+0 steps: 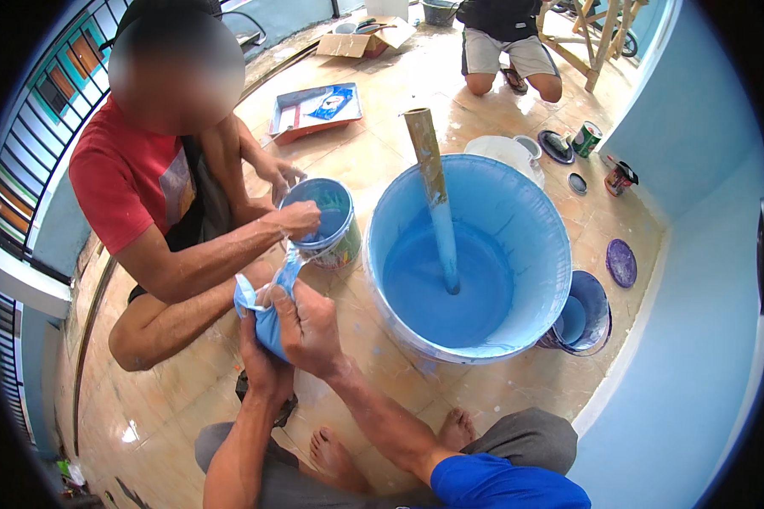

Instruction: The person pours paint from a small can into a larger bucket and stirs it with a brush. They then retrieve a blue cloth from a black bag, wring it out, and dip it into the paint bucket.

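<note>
While left grip [263, 366] and right grip [311, 332] clasp blue bag [268, 329], contents unclear, large bucket [522, 216] holding blue paint [412, 288]

Tiled floor [174, 411] under paint buckets [526, 225]

- A wide blue tub [526, 212] walls off the right hand's [310, 335] right side, its upright pole [427, 161] barring a low sweep across.
- A co-worker's forearm [229, 246] and small bucket [346, 244] crowd the way ahead.
- Tiled floor [518, 386] leaves passage between tub and feet [335, 454].
- A dark bucket [601, 318] narrows the wall [671, 399] side.
</note>
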The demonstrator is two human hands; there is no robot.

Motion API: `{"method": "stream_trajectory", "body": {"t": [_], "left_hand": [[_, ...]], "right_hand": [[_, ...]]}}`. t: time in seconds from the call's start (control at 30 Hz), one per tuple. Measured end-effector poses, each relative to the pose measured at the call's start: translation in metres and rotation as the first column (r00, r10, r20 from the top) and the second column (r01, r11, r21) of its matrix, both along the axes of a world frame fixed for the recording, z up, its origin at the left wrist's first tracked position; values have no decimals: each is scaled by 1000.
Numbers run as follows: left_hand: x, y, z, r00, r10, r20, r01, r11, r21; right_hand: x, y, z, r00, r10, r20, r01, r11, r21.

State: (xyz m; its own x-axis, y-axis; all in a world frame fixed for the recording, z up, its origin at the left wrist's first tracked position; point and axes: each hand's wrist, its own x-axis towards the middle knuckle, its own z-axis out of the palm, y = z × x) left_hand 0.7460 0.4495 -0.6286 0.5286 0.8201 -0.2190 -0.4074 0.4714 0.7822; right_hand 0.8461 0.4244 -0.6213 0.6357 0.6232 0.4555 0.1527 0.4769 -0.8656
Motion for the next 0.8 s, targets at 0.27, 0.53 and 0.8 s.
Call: {"method": "stream_trajectory", "body": {"t": [0.27,0.53,0.8], "left_hand": [[3,-2,-1,997,78,18,-77,996,-37],[-8,5,-10,999,45,12,-45,998,-31],[-2,3,-4,1000,26,6,-26,999,40]], "right_hand": [[0,3,2,1000,-17,-1,17,1000,-1],[-5,3,1,1000,-9,10,9,1000,-12],[-4,4,-1,1000,-14,-13,14,1000,6]]}}
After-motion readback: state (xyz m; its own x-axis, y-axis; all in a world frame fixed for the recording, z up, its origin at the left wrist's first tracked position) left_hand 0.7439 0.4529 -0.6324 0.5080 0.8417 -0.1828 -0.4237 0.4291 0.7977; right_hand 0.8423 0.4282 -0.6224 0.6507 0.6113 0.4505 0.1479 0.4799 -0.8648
